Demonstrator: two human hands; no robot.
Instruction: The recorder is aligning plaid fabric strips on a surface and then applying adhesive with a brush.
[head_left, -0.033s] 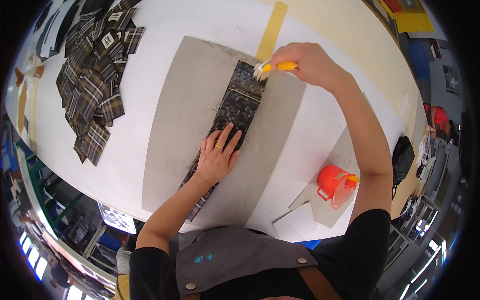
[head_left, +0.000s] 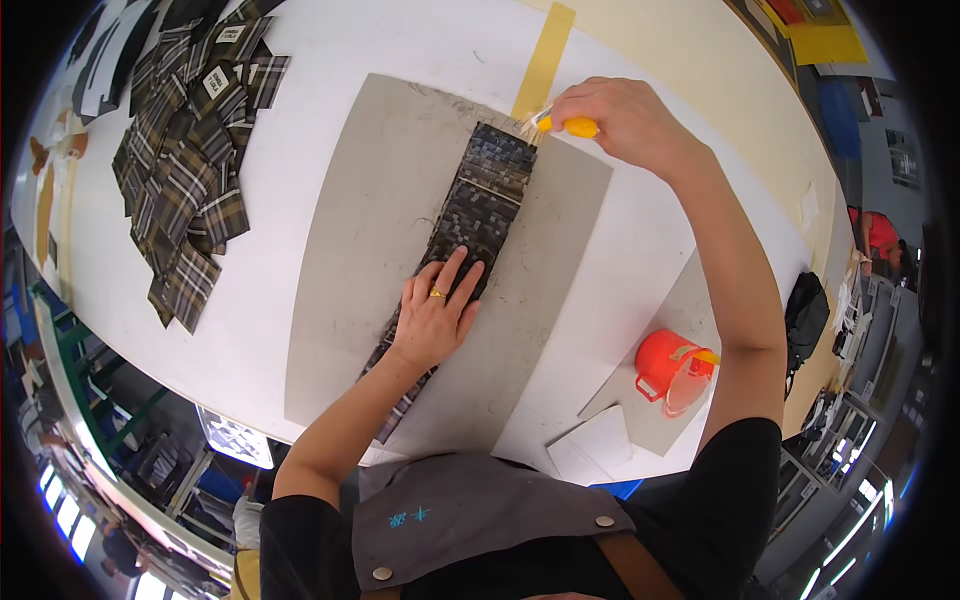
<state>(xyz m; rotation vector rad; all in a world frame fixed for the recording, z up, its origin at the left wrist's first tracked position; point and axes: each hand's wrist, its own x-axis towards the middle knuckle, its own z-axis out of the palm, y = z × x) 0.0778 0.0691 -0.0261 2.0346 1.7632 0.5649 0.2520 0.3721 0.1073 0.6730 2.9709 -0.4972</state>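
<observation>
A long row of overlapped dark checked fabric pieces (head_left: 490, 185) runs aslant over a grey board (head_left: 350, 220). My left hand (head_left: 434, 310) lies on its middle with fingers spread, pressing down on the pieces; a ring shows on one finger. Part of the row is hidden under that hand and wrist. My right hand (head_left: 625, 120) is closed round the yellow handle of a brush (head_left: 578, 127). The brush's pale bristles are at the far right corner of the row; whether they touch the fabric I cannot tell.
Plaid fabric pieces (head_left: 190, 170), some with white labels, lie heaped at the left of the white table (head_left: 270, 190). At the near right stand a red pot (head_left: 660, 360) and a white sheet (head_left: 592, 445). Yellow tape (head_left: 545, 60) runs beyond the board. A person in red (head_left: 880, 235) is at far right.
The brush in my right hand has shifted slightly right and away from me, off the top of the fabric to its far corner. My left hand has stayed put.
</observation>
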